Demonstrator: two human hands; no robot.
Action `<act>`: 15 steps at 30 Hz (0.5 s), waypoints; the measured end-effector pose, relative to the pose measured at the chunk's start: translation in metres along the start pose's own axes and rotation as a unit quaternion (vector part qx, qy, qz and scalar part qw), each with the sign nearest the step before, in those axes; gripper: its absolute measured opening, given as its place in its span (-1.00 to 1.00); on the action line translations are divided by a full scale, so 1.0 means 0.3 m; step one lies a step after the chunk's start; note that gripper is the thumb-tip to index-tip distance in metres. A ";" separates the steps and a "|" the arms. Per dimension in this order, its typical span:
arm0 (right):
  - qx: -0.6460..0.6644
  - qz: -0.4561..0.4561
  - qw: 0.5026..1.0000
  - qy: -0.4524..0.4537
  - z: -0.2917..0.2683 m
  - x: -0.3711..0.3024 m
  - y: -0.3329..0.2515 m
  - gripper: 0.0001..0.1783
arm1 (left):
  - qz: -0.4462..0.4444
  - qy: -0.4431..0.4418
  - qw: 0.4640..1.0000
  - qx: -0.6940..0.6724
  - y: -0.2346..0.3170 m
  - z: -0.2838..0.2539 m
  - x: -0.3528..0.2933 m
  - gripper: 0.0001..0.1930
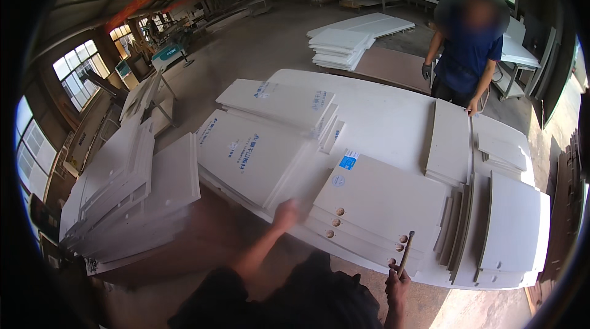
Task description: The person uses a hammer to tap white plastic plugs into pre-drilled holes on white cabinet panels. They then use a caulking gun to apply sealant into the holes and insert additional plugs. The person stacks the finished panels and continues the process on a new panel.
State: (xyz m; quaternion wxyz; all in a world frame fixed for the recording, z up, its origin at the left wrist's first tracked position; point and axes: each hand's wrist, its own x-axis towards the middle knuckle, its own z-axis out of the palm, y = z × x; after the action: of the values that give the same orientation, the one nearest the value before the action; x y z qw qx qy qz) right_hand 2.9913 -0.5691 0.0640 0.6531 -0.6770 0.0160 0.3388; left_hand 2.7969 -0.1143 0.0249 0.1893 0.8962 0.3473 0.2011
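My right hand [396,286] is closed around a slim brown stick-like tool [406,253] with a small dark tip; its exact kind I cannot make out. The tool stands slantwise over the front right corner of a stepped stack of white panels [387,187]. Round holes run along the front edges of these panels, and the top one bears a blue label [349,160]. My left hand [285,216], smeared by motion, is at the table's near edge, between that stack and a printed stack of white panels [246,157]. Its fingers are not clear.
Across the white table [381,101], a co-worker [467,52] has a hand on upright-edged panels [450,138]. More panels [513,224] lie at the right. Leaning boards [163,175] stand at my left. Another panel stack [338,46] stands farther back.
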 end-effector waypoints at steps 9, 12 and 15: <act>0.006 -0.020 0.998 0.060 0.030 -0.010 -0.083 -0.69 | -0.201 -0.141 0.913 0.325 -0.514 -0.195 0.286 -0.76; -0.025 -0.054 0.995 0.085 0.013 -0.018 -0.080 -0.71 | -0.147 0.060 0.970 0.182 -0.547 -0.131 0.247 -0.81; -0.016 -0.025 0.995 0.099 -0.024 -0.053 -0.090 -0.71 | -0.127 0.074 0.959 0.244 -0.516 -0.043 0.227 -0.88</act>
State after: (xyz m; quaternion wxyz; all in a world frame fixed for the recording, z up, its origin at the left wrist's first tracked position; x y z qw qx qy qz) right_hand 2.9946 -0.5782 0.0945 0.6458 -0.7178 0.0578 0.2537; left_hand 2.7521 0.0422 -0.0226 -0.0375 0.8464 0.5095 0.1506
